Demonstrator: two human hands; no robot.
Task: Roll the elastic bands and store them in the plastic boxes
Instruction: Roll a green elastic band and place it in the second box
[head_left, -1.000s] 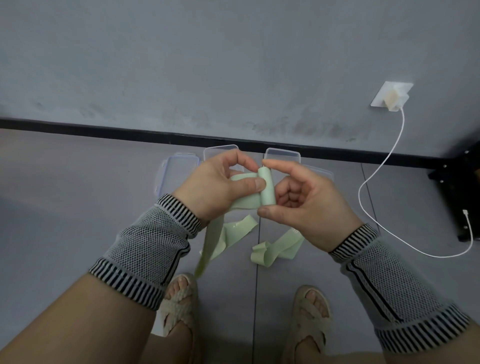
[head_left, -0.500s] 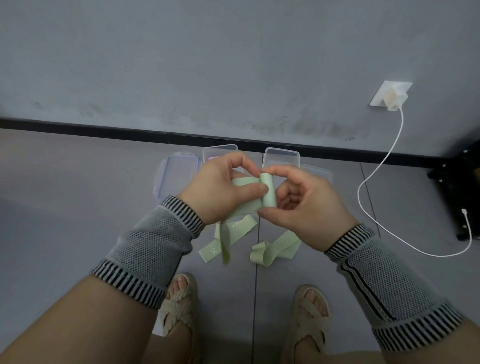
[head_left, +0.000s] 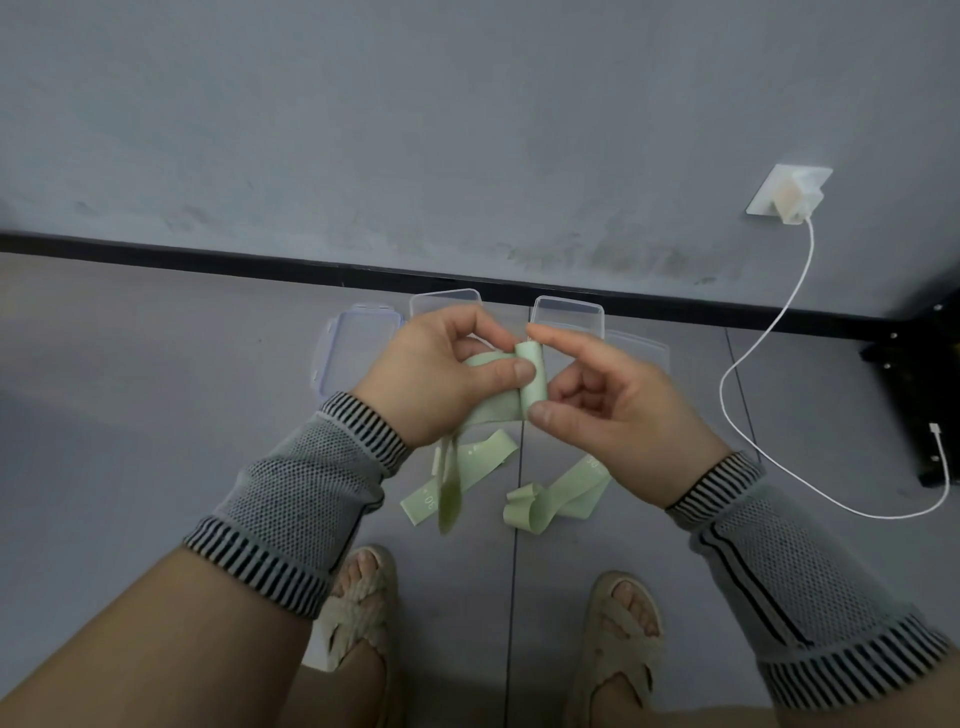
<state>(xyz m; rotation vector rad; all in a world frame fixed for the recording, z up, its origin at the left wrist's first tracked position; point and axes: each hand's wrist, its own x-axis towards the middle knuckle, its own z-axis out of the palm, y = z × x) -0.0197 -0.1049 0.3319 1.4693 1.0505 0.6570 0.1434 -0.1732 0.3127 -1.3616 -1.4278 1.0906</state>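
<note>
Both forearms reach forward from the bottom corners, each wearing a grey knitted mesh sleeve with black-and-white striped cuffs. The left hand (head_left: 436, 374) has its thumb laid flat along the unrolled stretch of a pale green elastic band (head_left: 488, 405), fingers curled over the top edge, so its grip is clamped on the band. The right hand (head_left: 618, 410) pinches the rolled end (head_left: 534, 378), a short upright cylinder, between the forefinger at its top and the thumb at its bottom; the other fingers curl loosely behind. The roll sits between the two hands, held above the floor (head_left: 156, 415).

The band is flat, matte and ribbon-like; its free tail hangs from the left hand, blurred at the tip. Two more green bands lie on the smooth grey floor below: one flat strip (head_left: 467, 475) with small pale print, and one loosely folded strip (head_left: 550, 499) just right of it.

Beyond the hands, clear plastic boxes (head_left: 567, 310) with rounded corners stand near the black skirting, with a clear lid (head_left: 358, 343) lying flat to the left. A white cable (head_left: 769, 332) runs from a wall plug (head_left: 792, 197).
</note>
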